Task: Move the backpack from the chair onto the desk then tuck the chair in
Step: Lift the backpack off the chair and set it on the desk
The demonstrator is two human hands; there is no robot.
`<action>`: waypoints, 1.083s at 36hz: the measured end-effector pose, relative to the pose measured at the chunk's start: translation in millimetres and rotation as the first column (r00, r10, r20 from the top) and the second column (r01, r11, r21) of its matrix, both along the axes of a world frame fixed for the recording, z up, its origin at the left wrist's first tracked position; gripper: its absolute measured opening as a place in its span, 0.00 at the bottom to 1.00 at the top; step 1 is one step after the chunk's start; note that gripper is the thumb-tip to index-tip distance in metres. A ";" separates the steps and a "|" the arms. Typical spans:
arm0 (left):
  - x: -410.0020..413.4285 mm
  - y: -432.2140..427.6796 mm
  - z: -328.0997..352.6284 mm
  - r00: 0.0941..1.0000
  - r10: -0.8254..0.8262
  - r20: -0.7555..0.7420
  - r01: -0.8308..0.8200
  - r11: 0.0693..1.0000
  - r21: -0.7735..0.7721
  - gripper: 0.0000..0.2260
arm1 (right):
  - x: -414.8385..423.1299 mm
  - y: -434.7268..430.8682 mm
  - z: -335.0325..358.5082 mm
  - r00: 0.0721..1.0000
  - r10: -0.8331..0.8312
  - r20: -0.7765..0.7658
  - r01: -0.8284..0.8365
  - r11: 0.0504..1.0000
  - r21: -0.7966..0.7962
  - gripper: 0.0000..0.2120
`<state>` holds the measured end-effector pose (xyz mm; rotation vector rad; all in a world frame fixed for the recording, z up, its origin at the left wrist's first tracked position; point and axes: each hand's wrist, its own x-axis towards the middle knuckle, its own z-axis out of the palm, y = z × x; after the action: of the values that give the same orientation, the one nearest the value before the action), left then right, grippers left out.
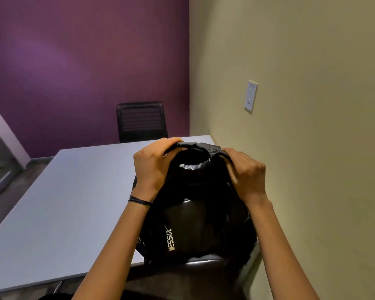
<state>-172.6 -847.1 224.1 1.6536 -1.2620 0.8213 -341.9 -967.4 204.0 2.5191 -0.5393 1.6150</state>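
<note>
A black backpack [195,213] with white lettering stands upright at the near right of the grey desk [63,202], its base at the desk's front edge. My left hand [152,167] grips the left side of the bag's top handle. My right hand [245,172] grips the right side of the same top. Just below the bag a dark curved part of the near chair [204,265] shows, close against the desk edge; most of that chair is hidden under my arms.
A second black chair [141,122] stands at the desk's far side against the purple wall. A beige wall with a white wall plate [251,96] runs close along the right. Open floor lies to the left of the desk.
</note>
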 end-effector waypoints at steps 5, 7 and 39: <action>2.7 -38.5 -12.2 1.000 -0.016 -0.003 0.016 0.999 0.052 0.08 | 0.7 -39.5 -17.8 0.999 0.038 0.002 -0.038 0.998 0.058 0.15; 4.4 -50.6 -23.3 1.000 -0.020 -0.021 0.021 0.997 0.075 0.08 | 1.9 -51.5 -27.7 0.998 0.060 -0.018 -0.057 0.993 0.105 0.15; 20.5 -83.9 -250.0 0.672 0.443 -0.593 -0.098 0.847 0.522 0.48 | 72.6 -123.2 -86.0 0.787 0.580 -0.209 -0.112 0.469 0.876 0.26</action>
<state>-152.1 -931.0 -25.9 2.2811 -0.6653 -0.0179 -269.4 -1090.6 118.0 3.8320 -0.9116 0.6884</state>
